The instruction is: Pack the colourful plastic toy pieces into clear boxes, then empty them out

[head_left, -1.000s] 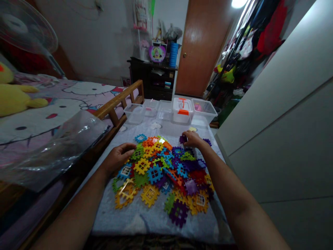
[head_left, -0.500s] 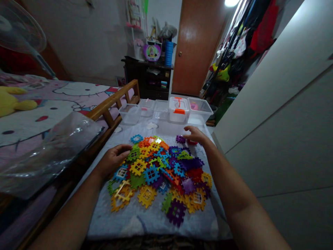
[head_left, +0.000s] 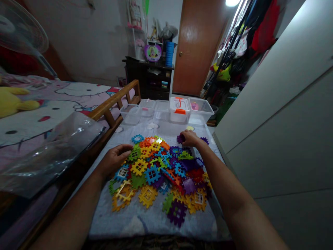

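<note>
A heap of colourful interlocking plastic pieces [head_left: 152,174], many shaped as toothed square windows, is spread over the cloth-covered table. At the heap's left edge rests my left hand [head_left: 118,159], its fingers loosely extended beside a green window piece [head_left: 134,153]; nothing is held in it. Beyond the far right side of the heap, my right hand [head_left: 190,138] has its fingers and thumb closed around a small purple interlocking piece [head_left: 180,139], partly covered by the fingers. Another purple piece [head_left: 205,140] lies just right of that wrist.
Clear plastic boxes line the far edge, among them an open one [head_left: 130,114] and a lidded one with orange clips [head_left: 179,110]. A wooden bed rail [head_left: 111,100] and a plastic bag [head_left: 59,149] are on the left; a white cabinet [head_left: 281,139] stands right.
My right hand has come down and its fingers have closed at the purple piece; it now covers the spot where a red piece showed. My left hand stays in place.
</note>
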The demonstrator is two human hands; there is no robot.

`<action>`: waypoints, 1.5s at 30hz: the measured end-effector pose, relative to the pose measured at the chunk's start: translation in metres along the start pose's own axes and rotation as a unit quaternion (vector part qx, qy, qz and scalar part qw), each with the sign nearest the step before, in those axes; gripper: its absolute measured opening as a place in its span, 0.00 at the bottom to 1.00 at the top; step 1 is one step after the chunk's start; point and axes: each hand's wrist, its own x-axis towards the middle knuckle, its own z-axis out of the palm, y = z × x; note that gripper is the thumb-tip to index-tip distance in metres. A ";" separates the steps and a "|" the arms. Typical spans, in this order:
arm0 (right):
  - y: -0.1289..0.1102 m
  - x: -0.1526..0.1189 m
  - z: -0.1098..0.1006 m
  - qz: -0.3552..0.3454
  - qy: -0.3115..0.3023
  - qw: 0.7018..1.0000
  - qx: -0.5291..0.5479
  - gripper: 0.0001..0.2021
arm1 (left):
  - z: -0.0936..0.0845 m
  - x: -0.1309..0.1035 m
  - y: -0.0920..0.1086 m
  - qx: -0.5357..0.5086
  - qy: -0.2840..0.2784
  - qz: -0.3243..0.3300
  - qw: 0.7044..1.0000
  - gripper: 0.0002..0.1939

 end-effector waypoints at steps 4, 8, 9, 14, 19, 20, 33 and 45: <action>-0.001 -0.001 -0.001 0.003 -0.005 1.000 -0.004 0.27 | 0.000 -0.001 0.002 -0.004 -0.002 0.004 1.000 0.28; -0.002 -0.003 -0.002 0.005 -0.008 1.000 -0.001 0.26 | 0.000 -0.002 0.005 -0.005 0.004 -0.002 1.000 0.28; -0.002 -0.004 -0.003 0.006 -0.009 1.000 0.000 0.27 | 0.001 -0.002 0.005 -0.006 0.004 -0.004 1.000 0.28; -0.008 -0.015 -0.014 0.007 0.008 1.000 0.008 0.32 | 0.001 -0.001 0.003 -0.014 0.000 -0.011 1.000 0.29; -0.028 -0.040 -0.015 -0.131 0.010 0.989 0.064 0.29 | 0.001 -0.002 0.005 -0.018 -0.002 -0.013 1.000 0.29; -0.033 -0.044 -0.013 -0.150 0.002 0.986 0.069 0.29 | 0.001 -0.002 0.005 -0.016 -0.004 -0.011 1.000 0.29; -0.040 -0.075 -0.009 -0.179 0.021 0.963 0.201 0.26 | 0.002 -0.003 0.006 -0.018 -0.003 -0.003 1.000 0.27; 0.041 -0.094 0.014 -0.012 0.140 0.968 0.207 0.28 | 0.002 -0.001 0.003 -0.013 0.003 -0.009 1.000 0.27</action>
